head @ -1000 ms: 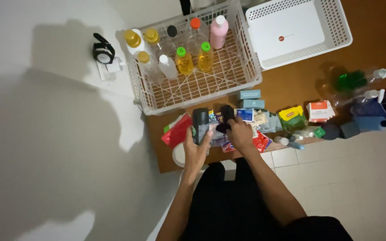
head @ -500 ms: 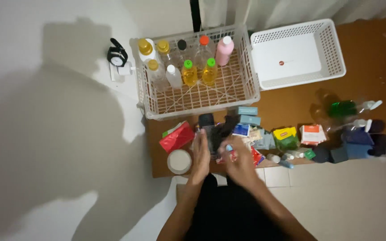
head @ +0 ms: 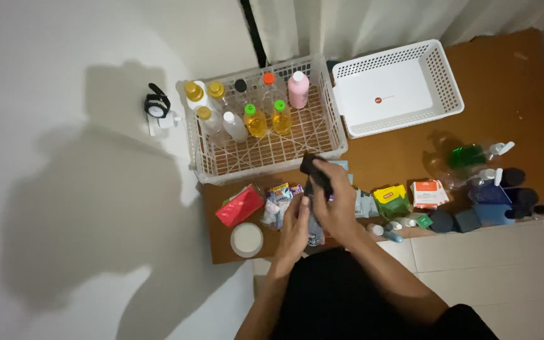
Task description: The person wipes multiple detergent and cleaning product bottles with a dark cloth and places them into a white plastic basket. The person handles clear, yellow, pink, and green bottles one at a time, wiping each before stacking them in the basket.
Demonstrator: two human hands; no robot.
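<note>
Between both hands, dark oblong bottle [head: 315,173]

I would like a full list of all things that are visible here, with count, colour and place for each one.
Basket with bottles: one, white, back left of the board.
Bottles: about nine, yellow, clear and pink, upright in that basket.
Empty basket: one, white, to its right.
Brown board: one, on the floor.
Red pouch: one, front left.
Round lid: one, white, front left.
Small packets: several, mixed colours, along the front edge.
Green spray bottle: one, lying at right.
Dark containers: a few, far right.
Dark object: one, black, held in the right hand.
Left hand: beside the right one.
Right hand: grips the dark object.
</note>
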